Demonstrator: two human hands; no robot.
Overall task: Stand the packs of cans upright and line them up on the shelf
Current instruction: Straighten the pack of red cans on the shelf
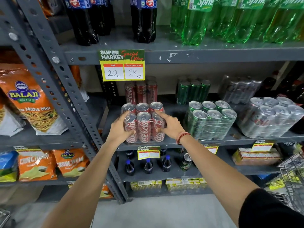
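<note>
A shrink-wrapped pack of red cola cans (144, 124) stands upright at the front left of the middle shelf (172, 143). My left hand (119, 130) grips its left side and my right hand (169, 124) grips its right side, index finger lying over a can top. Behind it stands a second red pack (141, 92), partly hidden by a price tag. To the right, a green can pack (210, 120) stands at the front with another green pack (192, 92) behind. Further right are a silver pack (271, 117) and a dark pack (240, 89) behind it.
A grey slotted upright (74, 102) borders the shelf on the left, with orange snack bags (31, 99) beyond it. Dark cola bottles (85, 22) and green bottles (238, 18) stand on the shelf above. Small bottles (148, 165) sit below. A wire basket (292, 178) is at the lower right.
</note>
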